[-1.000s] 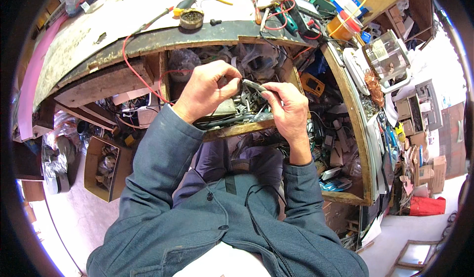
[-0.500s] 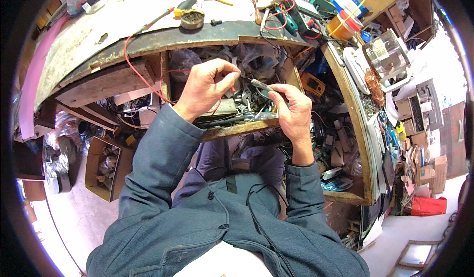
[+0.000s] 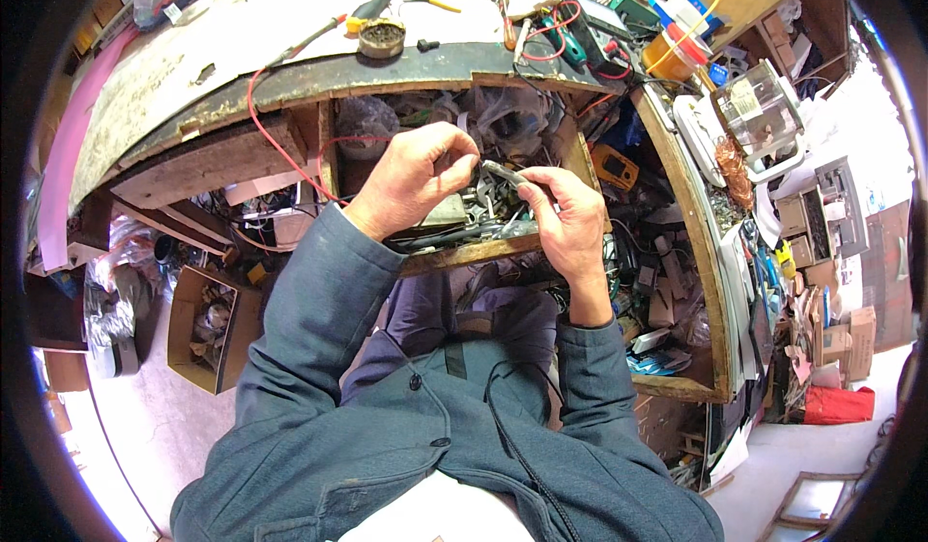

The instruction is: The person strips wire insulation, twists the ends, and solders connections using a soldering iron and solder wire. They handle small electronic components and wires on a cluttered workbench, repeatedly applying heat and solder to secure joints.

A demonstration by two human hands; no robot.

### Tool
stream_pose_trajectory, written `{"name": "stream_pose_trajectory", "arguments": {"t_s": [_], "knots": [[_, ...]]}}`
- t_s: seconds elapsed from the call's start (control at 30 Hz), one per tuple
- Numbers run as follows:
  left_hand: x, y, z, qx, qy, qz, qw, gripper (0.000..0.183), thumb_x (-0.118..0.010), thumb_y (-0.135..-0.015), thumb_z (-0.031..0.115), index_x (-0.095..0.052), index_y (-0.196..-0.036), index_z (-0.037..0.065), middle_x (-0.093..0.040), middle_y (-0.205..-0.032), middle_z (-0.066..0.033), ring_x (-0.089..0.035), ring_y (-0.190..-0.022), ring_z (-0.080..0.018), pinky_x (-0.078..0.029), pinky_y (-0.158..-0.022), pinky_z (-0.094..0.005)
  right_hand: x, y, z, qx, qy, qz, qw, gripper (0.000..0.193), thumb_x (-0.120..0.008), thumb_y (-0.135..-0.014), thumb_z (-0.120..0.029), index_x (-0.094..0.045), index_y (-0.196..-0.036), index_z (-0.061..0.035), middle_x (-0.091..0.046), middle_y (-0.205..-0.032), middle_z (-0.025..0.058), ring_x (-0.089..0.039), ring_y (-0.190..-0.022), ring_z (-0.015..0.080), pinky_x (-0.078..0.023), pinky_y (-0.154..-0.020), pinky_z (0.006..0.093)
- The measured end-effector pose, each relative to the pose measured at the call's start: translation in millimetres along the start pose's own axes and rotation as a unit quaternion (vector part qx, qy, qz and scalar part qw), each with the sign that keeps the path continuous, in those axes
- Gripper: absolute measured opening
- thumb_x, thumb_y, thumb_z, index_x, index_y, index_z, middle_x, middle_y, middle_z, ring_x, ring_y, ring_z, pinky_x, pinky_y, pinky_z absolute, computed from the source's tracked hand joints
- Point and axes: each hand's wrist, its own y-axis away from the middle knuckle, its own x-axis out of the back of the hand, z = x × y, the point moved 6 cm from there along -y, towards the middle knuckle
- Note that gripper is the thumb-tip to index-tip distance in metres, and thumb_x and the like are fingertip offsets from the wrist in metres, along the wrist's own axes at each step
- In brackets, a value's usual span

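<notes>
The person is sitting at a messy desk (image 3: 242, 58) and holding both hands up over an open drawer (image 3: 464, 252) full of small bits and wires. The left hand (image 3: 416, 179) and the right hand (image 3: 570, 218) are sitting close together, almost touching, and both are pinching the same small grey metal piece (image 3: 503, 172). The piece is thin and long (it is too small to tell just what it is). Its long side is running across from left to right, tipping down a little toward the right hand, with one end at the left fingertips (image 3: 472, 160) and the other end under the right thumb (image 3: 535, 184). It is hanging in the air above the drawer, in front of the dark edge of the desk. A red wire (image 3: 261, 126) is looping down off the desk beside the left arm. A small round tin (image 3: 381, 38) is sitting on the desk top, well apart from the hands. An orange tub (image 3: 672, 54) is standing far off to the right.
</notes>
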Motion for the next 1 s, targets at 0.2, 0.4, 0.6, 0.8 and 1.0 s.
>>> {"name": "stream_pose_trajectory", "arguments": {"t_s": [0.2,0.4,0.6,0.8,1.0], "knots": [[-10.2,2.4,-22.5,0.148,0.135,0.028,0.979,0.023,-0.062,-0.097,0.013,-0.061,-0.114,-0.003,-0.060,-0.090,-0.0040,-0.058,-0.076,-0.0112,-0.052,-0.068,-0.0311,5.2,2.7,15.3,-0.082,-0.106,0.050,0.990,0.009,-0.065,-0.100,-0.006,-0.070,-0.105,-0.0010,-0.073,-0.083,0.0043,-0.065,-0.075,0.0102,-0.053,-0.071,0.0270],[-3.5,6.0,-31.2,0.230,0.248,-0.009,0.941,0.035,-0.052,-0.105,0.021,-0.065,-0.129,-0.001,-0.058,-0.086,0.0018,-0.050,-0.073,-0.0058,-0.044,-0.066,-0.0251,-21.9,-1.0,7.5,-0.075,-0.189,-0.008,0.979,0.010,-0.057,-0.105,-0.008,-0.061,-0.111,-0.0011,-0.071,-0.085,0.0052,-0.063,-0.075,0.0103,-0.053,-0.070,0.0270],[-13.5,6.5,-25.7,0.199,0.325,0.032,0.924,0.032,-0.057,-0.106,0.012,-0.062,-0.135,-0.002,-0.063,-0.088,-0.0006,-0.058,-0.073,-0.0059,-0.049,-0.065,-0.0222,-29.9,1.1,-4.0,-0.095,-0.140,-0.037,0.985,0.012,-0.051,-0.108,-0.011,-0.055,-0.116,-0.0022,-0.072,-0.087,0.0097,-0.066,-0.075,0.0165,-0.054,-0.071,0.0318],[-11.6,6.2,-31.3,0.200,0.310,0.036,0.929,0.024,-0.062,-0.103,0.010,-0.070,-0.123,-0.003,-0.068,-0.089,-0.0008,-0.060,-0.074,-0.0071,-0.052,-0.070,-0.0226,-40.0,1.1,2.6,-0.079,-0.123,-0.020,0.989,0.015,-0.057,-0.105,-0.011,-0.056,-0.115,-0.0001,-0.071,-0.091,0.0135,-0.068,-0.079,0.0223,-0.054,-0.074,0.0351],[-2.9,7.4,-25.2,0.196,0.275,0.070,0.939,0.020,-0.067,-0.099,0.011,-0.077,-0.113,-0.001,-0.075,-0.093,-0.0027,-0.064,-0.081,-0.0066,-0.052,-0.074,-0.0230,-47.5,0.0,1.7,-0.062,-0.124,0.019,0.990,0.011,-0.068,-0.096,-0.005,-0.066,-0.104,0.0008,-0.067,-0.093,0.0116,-0.065,-0.077,0.0188,-0.053,-0.073,0.0326]]}}
